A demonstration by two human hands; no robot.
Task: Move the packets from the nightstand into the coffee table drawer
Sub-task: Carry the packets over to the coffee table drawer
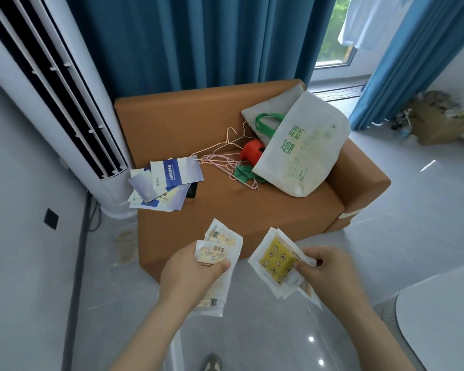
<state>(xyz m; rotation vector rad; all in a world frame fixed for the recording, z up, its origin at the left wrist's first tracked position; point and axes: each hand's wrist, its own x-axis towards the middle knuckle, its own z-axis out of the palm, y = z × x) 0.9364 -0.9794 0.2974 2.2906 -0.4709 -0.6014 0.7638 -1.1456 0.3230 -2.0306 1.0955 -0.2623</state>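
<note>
While left grip [196, 274] and right grip [322, 271], near six o'clock, each pinch fanned packets [275, 259], squaring both stacks should prevent drops.

White hand-warmer packets [223, 238] bunched in left grip [190, 274]; yellow-patterned packets [275, 257] fanned in right grip [324, 271]

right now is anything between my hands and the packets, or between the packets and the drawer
Nothing separates them: the left hand grips the hand warmer packets and the right hand pinches the yellow packets. No drawer is in view, so that path cannot be judged; the orange sofa stands directly ahead.
</note>
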